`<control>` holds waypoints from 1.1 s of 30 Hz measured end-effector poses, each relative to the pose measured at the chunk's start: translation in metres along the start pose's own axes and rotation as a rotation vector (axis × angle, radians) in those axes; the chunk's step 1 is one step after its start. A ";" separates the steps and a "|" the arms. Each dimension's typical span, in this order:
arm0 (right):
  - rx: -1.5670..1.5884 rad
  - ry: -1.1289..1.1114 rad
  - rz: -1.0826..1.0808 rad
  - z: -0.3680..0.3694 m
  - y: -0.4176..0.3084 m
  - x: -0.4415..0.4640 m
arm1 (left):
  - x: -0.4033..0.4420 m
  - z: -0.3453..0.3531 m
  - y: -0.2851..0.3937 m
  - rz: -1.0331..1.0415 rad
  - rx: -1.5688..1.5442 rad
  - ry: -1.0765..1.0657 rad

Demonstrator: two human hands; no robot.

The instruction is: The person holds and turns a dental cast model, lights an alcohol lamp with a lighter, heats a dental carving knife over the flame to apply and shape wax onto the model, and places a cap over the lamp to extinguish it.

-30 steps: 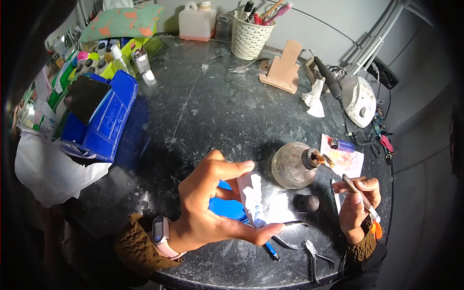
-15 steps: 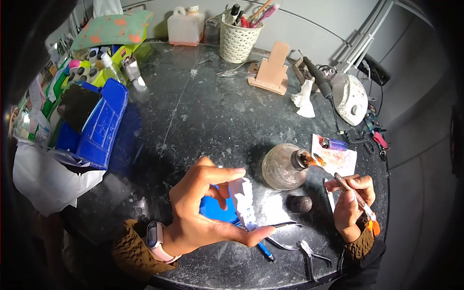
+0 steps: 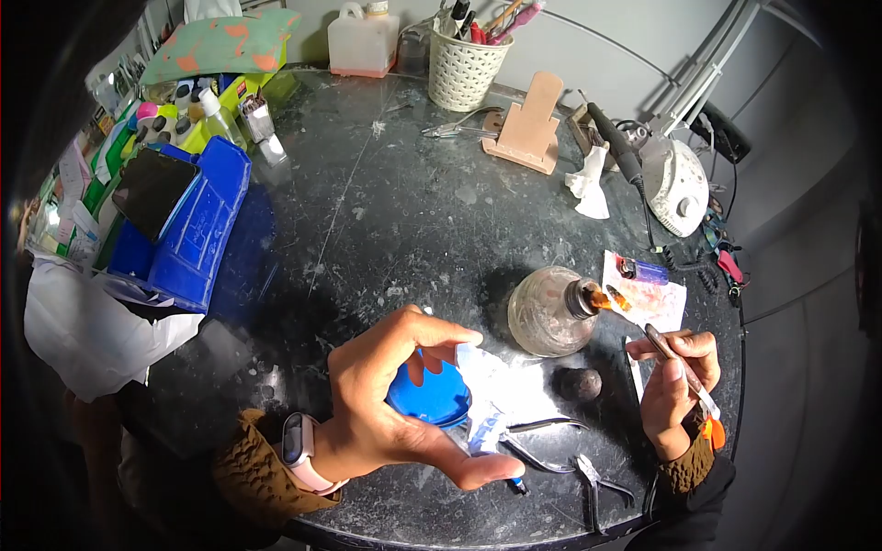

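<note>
Between thumb and fingers, my left hand point(image 3: 395, 404) grips a white plaster-like model point(image 3: 482, 395) with bluish marks. A round blue lid or container point(image 3: 427, 390) lies below and behind it. My right hand point(image 3: 678, 390) holds a slim tool point(image 3: 675, 367) like a pen, its tip at the orange flame of a glass spirit burner point(image 3: 551, 312). A dark round lump point(image 3: 581, 384) sits on the table between the burner and the pliers.
Pliers point(image 3: 593, 487) lie near the front edge of the dark table point(image 3: 367, 230). A purple lighter point(image 3: 643, 270) rests on stained paper. Farther off are a blue bin point(image 3: 197, 239), a pen basket point(image 3: 464, 73), a tan stand point(image 3: 528, 129) and a white machine point(image 3: 675, 188).
My left hand has turned the white model, so its bluish-marked face shows more. My right hand has kept the tool at the flame. The whole view has shifted slightly.
</note>
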State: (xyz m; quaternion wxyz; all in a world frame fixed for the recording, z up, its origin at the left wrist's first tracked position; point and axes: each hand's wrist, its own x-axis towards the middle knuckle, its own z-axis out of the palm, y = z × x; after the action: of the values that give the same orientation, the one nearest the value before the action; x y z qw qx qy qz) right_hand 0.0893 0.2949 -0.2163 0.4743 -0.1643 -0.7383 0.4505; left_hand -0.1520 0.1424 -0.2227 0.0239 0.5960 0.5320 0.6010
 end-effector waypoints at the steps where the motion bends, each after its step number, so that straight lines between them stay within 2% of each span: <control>1: 0.000 0.002 -0.002 0.000 0.000 0.000 | 0.000 0.000 0.000 -0.014 -0.001 -0.009; 7: -0.021 0.002 0.004 0.002 -0.003 0.000 | -0.003 0.001 0.002 -0.114 -0.093 -0.024; 9: 0.041 -0.096 0.019 -0.007 -0.004 -0.001 | -0.005 0.007 0.000 -0.153 -0.194 0.015; 10: 0.036 -0.105 0.015 -0.008 -0.004 -0.001 | -0.003 0.001 0.000 -0.121 -0.178 -0.085; 13: 0.018 -0.110 0.012 -0.008 -0.006 -0.001 | -0.002 0.009 0.000 -0.088 -0.315 -0.027; 14: 0.008 -0.110 0.012 -0.008 -0.005 -0.002 | -0.002 0.007 0.001 -0.077 -0.269 -0.085; 17: 0.021 -0.095 0.026 -0.007 -0.005 -0.001 | -0.004 0.015 -0.001 -0.065 -0.273 -0.030; 18: 0.034 -0.089 0.034 -0.006 -0.005 -0.002 | -0.002 0.014 0.001 -0.071 -0.292 -0.075; 21: 0.037 -0.088 0.025 -0.006 -0.004 -0.001 | -0.001 0.019 0.005 -0.168 -0.294 -0.051; 28: 0.043 -0.090 0.024 -0.006 -0.004 0.000 | -0.003 0.018 0.009 -0.234 -0.334 -0.124; 31: 0.027 -0.096 0.016 -0.006 -0.003 0.000 | -0.005 0.022 0.014 -0.343 -0.404 -0.067; 33: 0.038 -0.099 0.017 -0.006 -0.003 0.000 | -0.002 0.017 0.016 -0.321 -0.292 -0.147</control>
State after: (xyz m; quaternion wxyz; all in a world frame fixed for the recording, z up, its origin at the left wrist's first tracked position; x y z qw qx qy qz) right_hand 0.0947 0.2965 -0.2125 0.4364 -0.1394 -0.7507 0.4760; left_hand -0.1295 0.1444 -0.2185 0.2440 0.5362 0.5243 0.6149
